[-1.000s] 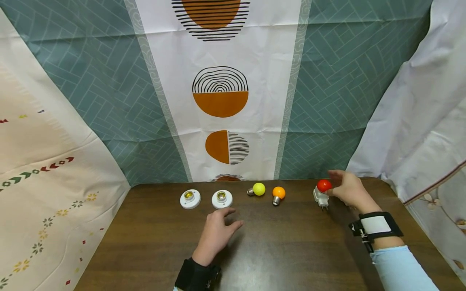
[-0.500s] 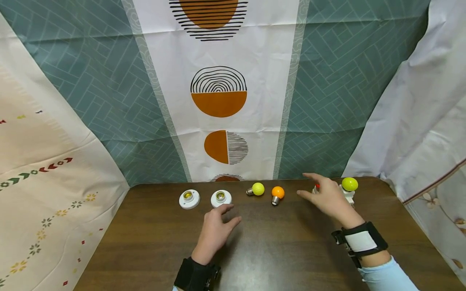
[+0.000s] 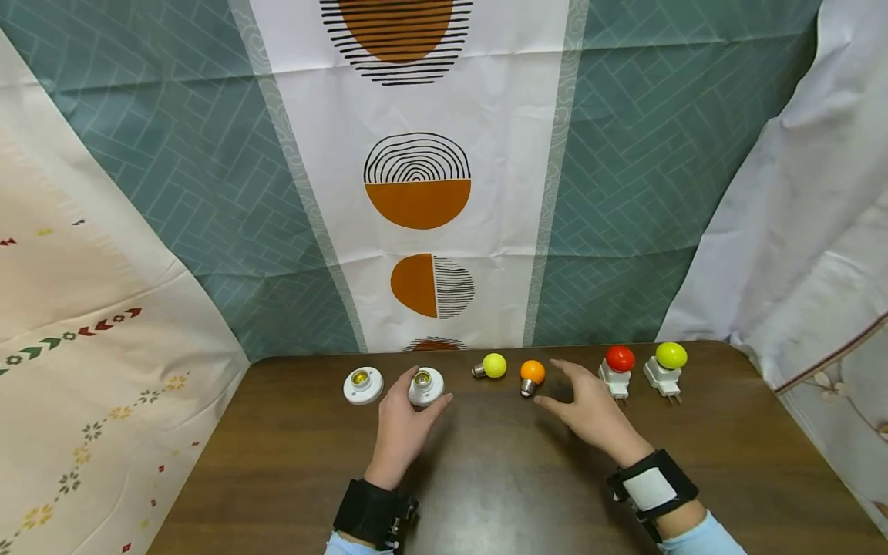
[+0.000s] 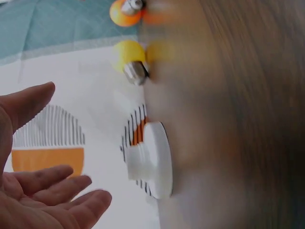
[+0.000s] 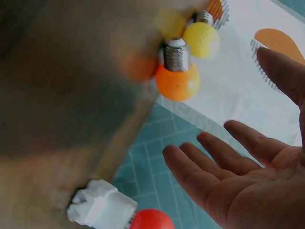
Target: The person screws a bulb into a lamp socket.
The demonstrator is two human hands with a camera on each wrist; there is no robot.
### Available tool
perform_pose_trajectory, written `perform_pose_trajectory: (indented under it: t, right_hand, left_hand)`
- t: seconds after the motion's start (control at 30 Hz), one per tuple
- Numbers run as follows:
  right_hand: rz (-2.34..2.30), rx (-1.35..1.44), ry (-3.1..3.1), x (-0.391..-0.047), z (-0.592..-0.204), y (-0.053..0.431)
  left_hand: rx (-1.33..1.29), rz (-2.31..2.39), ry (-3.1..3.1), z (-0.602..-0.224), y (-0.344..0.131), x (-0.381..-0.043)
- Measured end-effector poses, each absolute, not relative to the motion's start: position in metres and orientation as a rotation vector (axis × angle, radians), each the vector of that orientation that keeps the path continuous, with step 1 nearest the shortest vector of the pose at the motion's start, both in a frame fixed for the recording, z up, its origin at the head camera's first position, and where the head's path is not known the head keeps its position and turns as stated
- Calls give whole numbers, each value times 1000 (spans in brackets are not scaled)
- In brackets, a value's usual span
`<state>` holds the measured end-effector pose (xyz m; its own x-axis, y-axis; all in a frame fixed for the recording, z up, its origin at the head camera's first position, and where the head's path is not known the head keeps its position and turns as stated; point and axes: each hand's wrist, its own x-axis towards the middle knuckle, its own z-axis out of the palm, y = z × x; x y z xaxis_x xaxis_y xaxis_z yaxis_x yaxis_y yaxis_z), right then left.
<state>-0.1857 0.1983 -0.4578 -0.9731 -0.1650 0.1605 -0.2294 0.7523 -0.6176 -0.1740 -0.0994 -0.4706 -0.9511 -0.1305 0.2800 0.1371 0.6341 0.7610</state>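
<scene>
In the head view my left hand [image 3: 405,432] is over the near side of a round white lamp holder [image 3: 426,386], thumb and fingers spread about it. The left wrist view shows a gap between these fingers and the lamp holder [image 4: 158,160]. My right hand [image 3: 590,405] hovers beside an orange bulb [image 3: 532,372], fingers parted and holding nothing. That orange bulb [image 5: 177,83] is apart from the fingers in the right wrist view. A yellow-green bulb [image 3: 495,365] lies on its side between the two hands.
Another white lamp holder [image 3: 363,385] sits at the left. On the right stand a red bulb [image 3: 620,358] and a green-yellow bulb [image 3: 671,355], each in a white plug-in socket. The brown table [image 3: 486,493] ends at a hanging cloth [image 3: 610,293].
My right hand has come left, away from the red and green-yellow bulbs, to the orange bulb. My left hand has moved slightly forward and left to the nearer lamp holder.
</scene>
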Motion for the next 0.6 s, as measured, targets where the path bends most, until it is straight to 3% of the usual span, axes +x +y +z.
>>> perform_pose_trajectory:
  t: [0.6]
  right_hand:
    - [1188, 194, -2861, -187, -479, 191]
  left_hand:
    - [-9, -1093, -2841, -501, -124, -215]
